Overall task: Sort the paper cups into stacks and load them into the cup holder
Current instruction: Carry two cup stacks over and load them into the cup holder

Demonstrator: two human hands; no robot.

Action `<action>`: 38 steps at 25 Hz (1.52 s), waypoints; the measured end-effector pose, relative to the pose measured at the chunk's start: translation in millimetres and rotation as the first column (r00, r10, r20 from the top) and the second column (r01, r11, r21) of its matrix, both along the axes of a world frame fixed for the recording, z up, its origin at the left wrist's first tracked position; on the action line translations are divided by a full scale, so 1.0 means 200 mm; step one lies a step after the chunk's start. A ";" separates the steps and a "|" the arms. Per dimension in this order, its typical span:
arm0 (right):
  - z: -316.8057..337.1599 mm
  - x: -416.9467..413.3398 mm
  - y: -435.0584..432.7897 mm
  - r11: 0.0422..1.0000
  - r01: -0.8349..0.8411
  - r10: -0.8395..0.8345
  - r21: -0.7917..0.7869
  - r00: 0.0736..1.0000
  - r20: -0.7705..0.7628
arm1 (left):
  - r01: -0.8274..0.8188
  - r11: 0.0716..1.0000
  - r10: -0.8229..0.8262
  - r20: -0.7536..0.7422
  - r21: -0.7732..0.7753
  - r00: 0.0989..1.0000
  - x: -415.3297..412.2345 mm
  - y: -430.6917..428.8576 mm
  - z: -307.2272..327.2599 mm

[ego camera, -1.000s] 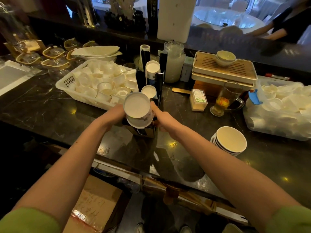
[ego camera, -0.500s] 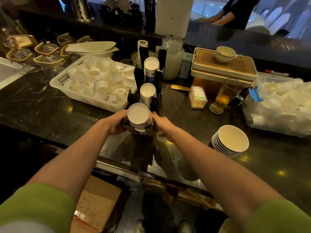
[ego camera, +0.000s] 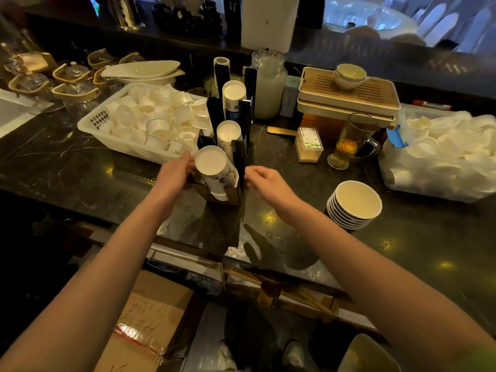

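A black tiered cup holder (ego camera: 240, 157) stands on the dark marble counter and carries three stacks of white paper cups. The front stack (ego camera: 212, 163) leans in the lowest slot, the middle stack (ego camera: 228, 131) sits behind it, and the tall back stack (ego camera: 234, 93) is farthest. My left hand (ego camera: 174, 176) grips the left side of the front stack near its top. My right hand (ego camera: 268, 182) hovers just right of the holder, fingers apart, touching nothing.
A white basket (ego camera: 92, 126) of loose small cups sits left of the holder. At the right are stacked paper bowls (ego camera: 354, 205), a glass mug of tea (ego camera: 346, 146), a small box (ego camera: 308, 143) and a plastic bag of cups (ego camera: 434, 162). A wooden tray (ego camera: 349, 95) stands behind.
The front stack has gone down into the holder's lowest slot. My right hand has come off it and opened; my left hand stays on the stack.
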State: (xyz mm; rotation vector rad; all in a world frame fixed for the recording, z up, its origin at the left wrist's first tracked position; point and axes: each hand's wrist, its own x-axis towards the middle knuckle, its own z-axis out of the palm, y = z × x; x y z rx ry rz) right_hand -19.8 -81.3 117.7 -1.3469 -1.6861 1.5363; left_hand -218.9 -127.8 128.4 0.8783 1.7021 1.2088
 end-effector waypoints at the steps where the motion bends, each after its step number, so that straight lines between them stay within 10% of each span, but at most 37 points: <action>1: 0.05 0.06 -0.03 0.991 -0.013 0.012 0.130 1.000 0.010 | -0.070 0.989 0.085 -0.116 0.128 0.990 0.04 -0.05 0.04; 5: 0.21 0.39 -0.12 0.821 -0.013 -0.059 0.571 0.992 0.107 | 0.108 0.781 0.191 -0.400 0.615 0.896 0.33 -0.23 0.19; 9: 0.23 0.73 -0.11 0.663 0.028 -0.209 0.748 0.967 0.148 | 0.362 0.716 -0.034 -0.488 0.597 0.872 0.67 -0.20 0.14; 20: -0.18 1.23 -0.18 0.907 0.102 -0.184 0.410 0.969 0.167 | 0.630 0.762 -0.561 -0.332 0.150 0.758 1.09 -0.02 -0.29; 38: 0.25 0.58 -0.02 0.821 0.011 0.060 0.571 0.992 -0.107 | 0.527 0.751 -0.338 -0.453 0.398 0.825 0.53 -0.03 0.14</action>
